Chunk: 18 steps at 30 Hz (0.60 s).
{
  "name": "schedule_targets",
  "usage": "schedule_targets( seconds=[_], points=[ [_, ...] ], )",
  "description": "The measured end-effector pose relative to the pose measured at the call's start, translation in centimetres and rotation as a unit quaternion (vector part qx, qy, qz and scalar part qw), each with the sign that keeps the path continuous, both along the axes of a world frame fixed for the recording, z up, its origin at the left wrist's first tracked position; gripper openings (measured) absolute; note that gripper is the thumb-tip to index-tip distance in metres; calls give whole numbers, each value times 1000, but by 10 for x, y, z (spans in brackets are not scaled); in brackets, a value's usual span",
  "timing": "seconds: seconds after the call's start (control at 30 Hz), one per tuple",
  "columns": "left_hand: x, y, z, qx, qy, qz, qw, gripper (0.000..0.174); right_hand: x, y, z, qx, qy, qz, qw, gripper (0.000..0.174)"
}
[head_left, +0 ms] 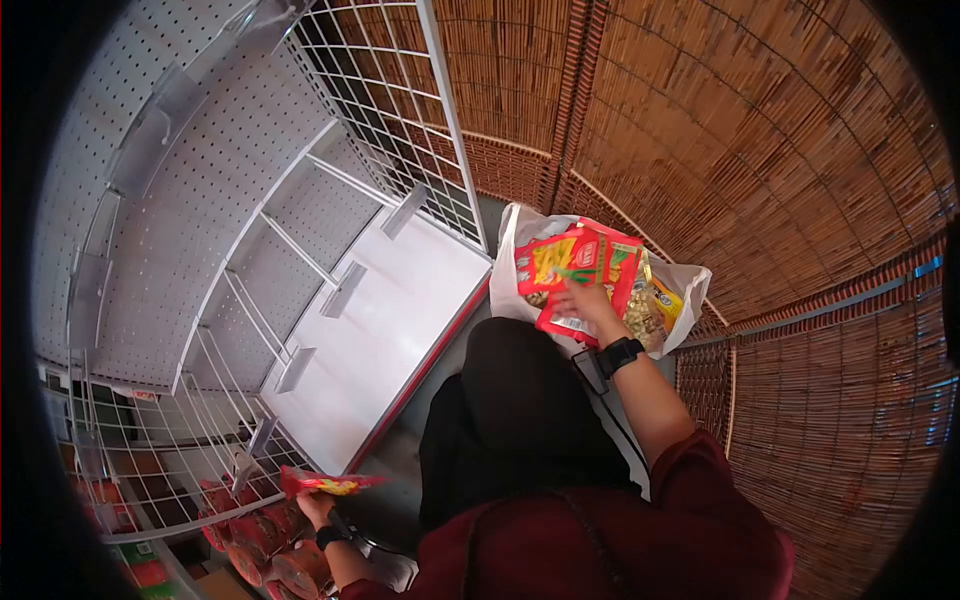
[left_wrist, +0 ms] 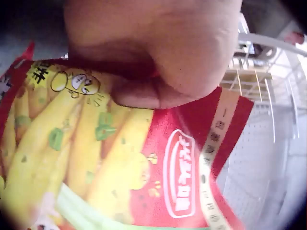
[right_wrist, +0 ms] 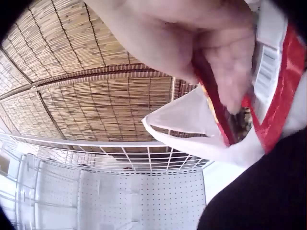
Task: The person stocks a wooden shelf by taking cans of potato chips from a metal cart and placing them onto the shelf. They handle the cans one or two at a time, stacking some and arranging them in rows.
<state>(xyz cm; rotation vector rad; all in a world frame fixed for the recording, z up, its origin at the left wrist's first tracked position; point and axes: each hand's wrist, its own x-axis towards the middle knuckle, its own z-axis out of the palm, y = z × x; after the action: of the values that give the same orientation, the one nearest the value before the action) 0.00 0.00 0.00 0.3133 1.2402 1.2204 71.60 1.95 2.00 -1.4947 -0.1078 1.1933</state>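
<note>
My left hand grips a red snack packet by its edge, the thumb lying across its front. Yellow fried sticks and a cartoon face are printed on that packet, which is near the wire side of the rack. My right hand is at the white plastic bag, holding the edge of another red snack packet with yellow sticks pictured on it. In the right wrist view its fingers reach down between packets, and the thumb is hidden. A see-through packet of light pieces sits in the bag too.
A white shelf with wire dividers and clear label holders stands ahead on the left, with a wire grid panel at its end. Bamboo screens rise behind the bag. Several round red-brown containers stand at lower left.
</note>
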Motion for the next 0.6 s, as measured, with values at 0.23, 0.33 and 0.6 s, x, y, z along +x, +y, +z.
schedule_targets(
  seconds=[0.23, 0.33, 0.6],
  points=[
    [145, 23, 69, -1, 291, -180, 940, 14, 8, -33, 28, -54, -192, 169, 965, 39],
    [209, 50, 93, 88, 329, -243, 908, 10, 28, -56, 29, -92, -333, 165, 924, 36],
    [410, 124, 167, 129, 30, -356, 925, 27, 51, -120, 94, -112, -806, -76, 577, 40]
  ],
)
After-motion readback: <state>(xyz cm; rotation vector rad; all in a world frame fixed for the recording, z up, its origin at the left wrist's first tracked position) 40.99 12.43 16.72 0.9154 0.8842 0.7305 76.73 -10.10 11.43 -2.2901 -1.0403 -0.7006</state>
